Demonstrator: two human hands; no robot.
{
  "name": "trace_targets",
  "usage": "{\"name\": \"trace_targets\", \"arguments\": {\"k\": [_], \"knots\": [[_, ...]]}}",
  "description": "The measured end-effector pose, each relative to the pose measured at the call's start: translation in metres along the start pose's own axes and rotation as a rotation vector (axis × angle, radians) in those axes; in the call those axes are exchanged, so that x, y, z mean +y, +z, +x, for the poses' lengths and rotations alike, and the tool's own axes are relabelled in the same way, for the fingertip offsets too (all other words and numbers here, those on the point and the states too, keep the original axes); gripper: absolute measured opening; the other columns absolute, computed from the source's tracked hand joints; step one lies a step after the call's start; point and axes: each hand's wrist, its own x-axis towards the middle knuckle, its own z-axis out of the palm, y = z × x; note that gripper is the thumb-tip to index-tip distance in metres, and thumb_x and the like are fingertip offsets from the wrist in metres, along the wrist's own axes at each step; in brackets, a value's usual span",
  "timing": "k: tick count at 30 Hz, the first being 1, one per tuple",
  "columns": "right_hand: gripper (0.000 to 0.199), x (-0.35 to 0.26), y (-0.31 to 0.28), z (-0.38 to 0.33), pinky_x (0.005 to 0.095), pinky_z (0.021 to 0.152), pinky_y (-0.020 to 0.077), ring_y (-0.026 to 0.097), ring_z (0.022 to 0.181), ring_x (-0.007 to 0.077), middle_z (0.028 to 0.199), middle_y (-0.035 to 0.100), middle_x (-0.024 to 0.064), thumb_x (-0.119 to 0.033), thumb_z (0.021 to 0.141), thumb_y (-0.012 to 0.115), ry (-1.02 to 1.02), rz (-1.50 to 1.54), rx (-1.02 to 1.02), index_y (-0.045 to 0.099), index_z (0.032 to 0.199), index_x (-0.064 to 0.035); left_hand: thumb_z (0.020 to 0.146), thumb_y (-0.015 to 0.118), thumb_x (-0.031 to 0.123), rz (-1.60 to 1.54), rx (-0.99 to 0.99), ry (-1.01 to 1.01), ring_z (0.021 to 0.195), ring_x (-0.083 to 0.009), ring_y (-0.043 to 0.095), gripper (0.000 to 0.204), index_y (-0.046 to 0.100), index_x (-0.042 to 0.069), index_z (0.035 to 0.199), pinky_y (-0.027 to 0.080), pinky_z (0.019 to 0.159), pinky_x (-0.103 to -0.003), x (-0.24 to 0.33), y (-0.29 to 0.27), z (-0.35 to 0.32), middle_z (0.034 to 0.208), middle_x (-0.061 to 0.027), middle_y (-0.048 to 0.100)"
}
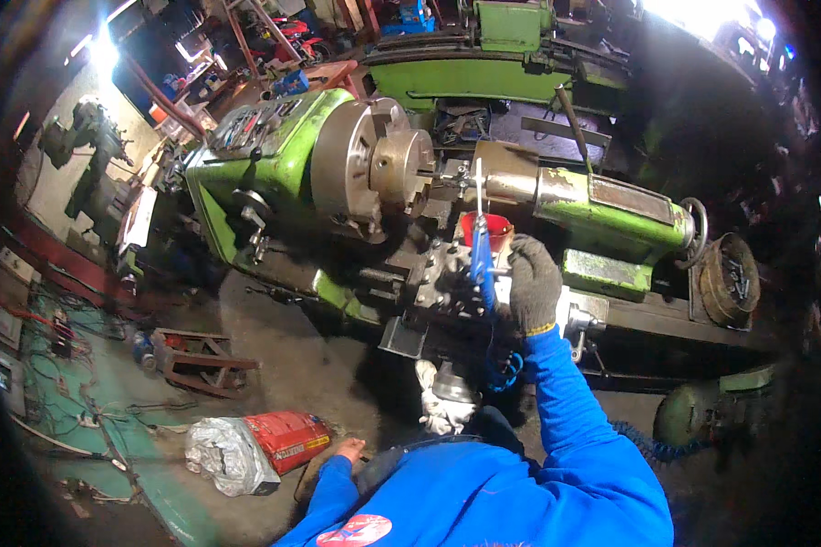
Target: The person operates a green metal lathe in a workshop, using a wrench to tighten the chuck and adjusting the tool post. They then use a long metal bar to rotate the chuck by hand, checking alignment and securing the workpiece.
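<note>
My right hand (534, 283), in a grey knit glove with a yellow cuff edge, is closed beside the tool post (449, 278) of a green lathe. A short grey bar runs toward its fingers, but what they grip is hidden. Immediately left of it, a blue air blow gun (482, 255) stands with its pale nozzle upward and its hose hanging down. Behind the gun is a red container (488, 230). My left hand (350, 448), bare, is low near a red and silver bag (287, 439); its fingers are too small to read.
A large chuck (345, 169) holds a round metal workpiece (400, 169), facing the tailstock (602, 205). A round bin (730, 281) with metal pieces sits at the bed's right end. White rags (436, 401) hang below the carriage. Cables and a rusty frame (205, 363) lie on the left floor.
</note>
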Motion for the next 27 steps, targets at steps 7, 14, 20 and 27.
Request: {"name": "trace_targets", "arguments": {"k": [7,14,20,27], "knots": [[0.031,-0.017,-0.008,-0.003,0.0418,0.108,0.0506,0.069,0.119,0.0351,0.124,0.074,0.0178,-0.020,0.097,0.066,0.042,-0.349,0.083,0.073,0.123,-0.0042,0.095,0.078,0.045,0.332,-0.048,0.268,0.088,-0.0293,0.075,0.043,0.077,0.002,0.102,0.058,0.094,-0.043,-0.091,-0.012,0.049,0.104,-0.0137,0.079],[0.050,-0.019,-0.061,-0.123,0.0493,0.122,0.0384,0.050,0.143,0.0437,0.148,0.059,0.0297,-0.021,0.096,0.075,-0.144,-0.692,0.320,0.066,0.139,0.0010,0.095,0.075,0.049,0.370,-0.128,0.195,0.093,-0.0303,0.076,0.048,0.077,0.002,0.107,0.058,0.094,-0.042,-0.134,-0.021,0.053,0.105,-0.0143,0.080],[0.041,0.028,-0.150,-0.307,0.0493,0.100,0.0521,0.067,0.116,0.0451,0.126,0.071,0.0277,-0.034,0.103,0.056,0.709,-0.798,-0.113,0.071,0.118,0.0017,0.095,0.073,0.052,0.397,-0.170,0.217,0.097,-0.0311,0.076,0.052,0.077,0.002,0.110,0.058,0.093,-0.042,-0.144,-0.005,0.070,0.106,-0.0148,0.080],[0.043,0.132,-0.291,-0.587,0.0519,0.097,0.0534,0.068,0.115,0.0443,0.126,0.072,0.0242,-0.035,0.101,0.054,1.173,-1.055,-0.516,0.074,0.120,-0.0019,0.095,0.071,0.056,0.435,-0.150,0.362,0.102,-0.0320,0.076,0.057,0.078,0.002,0.114,0.058,0.093,-0.041,-0.086,-0.005,0.101,0.108,-0.0154,0.080]]}}
